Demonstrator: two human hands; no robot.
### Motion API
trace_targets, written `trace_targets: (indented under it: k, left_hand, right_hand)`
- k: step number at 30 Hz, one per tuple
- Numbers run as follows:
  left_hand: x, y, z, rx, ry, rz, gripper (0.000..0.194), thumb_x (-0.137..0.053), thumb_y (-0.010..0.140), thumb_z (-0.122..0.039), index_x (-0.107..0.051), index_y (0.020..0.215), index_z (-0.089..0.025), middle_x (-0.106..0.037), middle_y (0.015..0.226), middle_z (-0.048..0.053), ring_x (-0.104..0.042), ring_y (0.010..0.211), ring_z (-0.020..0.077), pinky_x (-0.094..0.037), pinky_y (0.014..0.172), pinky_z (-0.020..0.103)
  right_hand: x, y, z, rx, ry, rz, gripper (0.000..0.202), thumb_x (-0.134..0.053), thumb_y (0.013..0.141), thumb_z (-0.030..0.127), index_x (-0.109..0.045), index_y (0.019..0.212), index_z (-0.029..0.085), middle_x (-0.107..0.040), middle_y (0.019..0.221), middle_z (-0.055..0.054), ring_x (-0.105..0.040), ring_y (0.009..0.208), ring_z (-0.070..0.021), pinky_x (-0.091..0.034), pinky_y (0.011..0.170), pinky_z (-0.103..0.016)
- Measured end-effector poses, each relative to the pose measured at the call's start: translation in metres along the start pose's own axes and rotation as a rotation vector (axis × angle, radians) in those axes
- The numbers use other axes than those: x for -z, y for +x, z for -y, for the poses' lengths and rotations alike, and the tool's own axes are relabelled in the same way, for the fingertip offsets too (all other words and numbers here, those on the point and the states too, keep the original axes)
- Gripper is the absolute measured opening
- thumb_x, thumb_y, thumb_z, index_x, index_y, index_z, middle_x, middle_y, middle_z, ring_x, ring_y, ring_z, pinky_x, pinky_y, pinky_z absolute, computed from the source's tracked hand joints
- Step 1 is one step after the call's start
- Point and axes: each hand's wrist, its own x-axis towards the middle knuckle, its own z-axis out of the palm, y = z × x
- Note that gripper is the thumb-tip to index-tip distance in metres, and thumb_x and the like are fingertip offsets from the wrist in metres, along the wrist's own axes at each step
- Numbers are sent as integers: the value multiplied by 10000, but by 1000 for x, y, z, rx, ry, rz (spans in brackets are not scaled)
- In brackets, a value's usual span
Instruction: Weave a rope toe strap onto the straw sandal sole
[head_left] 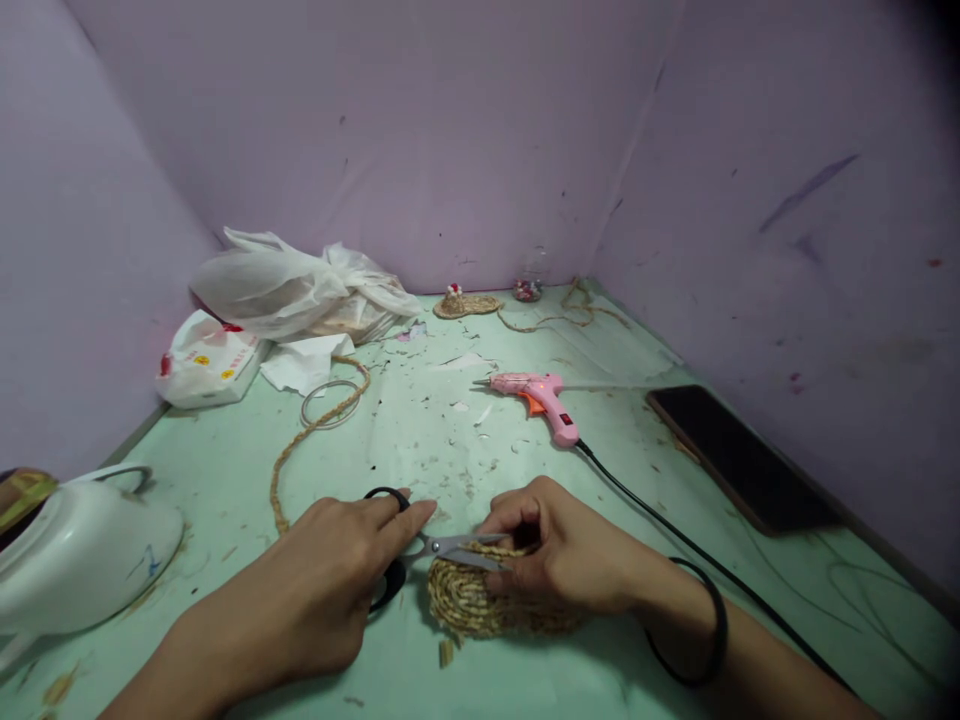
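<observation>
My left hand [337, 560] is closed on the black-handled scissors [442, 547], whose blades point right and stand parted around a short strand of straw rope [491, 549]. My right hand [559, 550] pinches that strand near the blade tips and also rests over the coiled woven straw piece [469, 600]. The coil lies flat on the green table, its right part partly hidden under my right hand. Behind them, a pink glue gun [547, 400] lies on its side, its nozzle toward the left.
A phone [739, 455] and a black cord [660, 515] lie right. A braided rope [300, 435], tissue pack [214, 360], plastic bag [300, 290] and white pot [97, 550] are left. At the back are a small straw piece [469, 305] and a bead jar [528, 290].
</observation>
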Motion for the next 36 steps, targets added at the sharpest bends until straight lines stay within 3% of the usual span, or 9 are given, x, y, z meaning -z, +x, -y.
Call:
trace_targets:
  k: [5, 11, 23, 28, 30, 34, 36]
  left_hand:
    - [2, -1, 0, -16, -33, -27, 695, -404, 633, -4, -398, 1281, -253, -640, 888, 51, -606, 733, 186, -445, 615, 271]
    - [7, 2, -7, -26, 26, -4, 793, -445, 589, -17, -312, 1336, -250, -565, 1124, 99, -569, 939, 267, -448, 734, 374]
    - [4, -1, -5, 0, -129, 72, 718, -395, 615, 30, -427, 1260, -283, -658, 833, 28, -611, 693, 180, -410, 590, 249]
    - [12, -4, 5, 5, -198, -35, 694, -445, 629, -25, -434, 1270, -292, -665, 943, 27, -616, 792, 187, -424, 668, 253]
    - [14, -5, 18, 131, -184, -121, 658, -462, 667, -74, -418, 1289, -284, -659, 995, 34, -615, 824, 193, -428, 697, 258]
    - [16, -2, 47, 626, 78, -265, 483, -442, 790, -289, -449, 1263, -195, -656, 694, 41, -610, 618, 227, -368, 506, 250]
    - [17, 0, 56, 797, 245, -276, 441, -376, 830, -341, -495, 1204, -139, -645, 678, 78, -610, 622, 271, -333, 483, 258]
  right_hand:
    - [1, -2, 2, -29, -9, -10, 202, -684, 550, 145, -697, 748, 111, -496, 534, 43, -387, 459, -53, -301, 427, -190]
    - [-2, -1, 2, 3, -41, 33, 154, -615, 599, 126, -696, 728, 104, -444, 499, 53, -323, 428, -39, -233, 381, -175]
    - [2, -1, -1, -21, -1, 60, 253, -676, 576, 148, -706, 824, 112, -528, 553, 29, -409, 460, -54, -309, 425, -182]
    - [1, -2, 4, -28, 28, 24, 206, -671, 567, 141, -700, 769, 108, -538, 543, 28, -419, 458, -53, -332, 436, -189]
    - [3, -2, 6, -47, 68, -20, 205, -671, 559, 139, -695, 762, 115, -544, 541, 30, -435, 457, -58, -337, 436, -193]
    - [9, 1, 8, 5, 140, -155, 222, -688, 543, 145, -690, 765, 139, -565, 551, 32, -471, 479, -71, -358, 465, -207]
    - [12, 4, 7, 46, 197, -230, 242, -705, 544, 168, -681, 784, 145, -590, 587, 24, -496, 505, -79, -380, 500, -221]
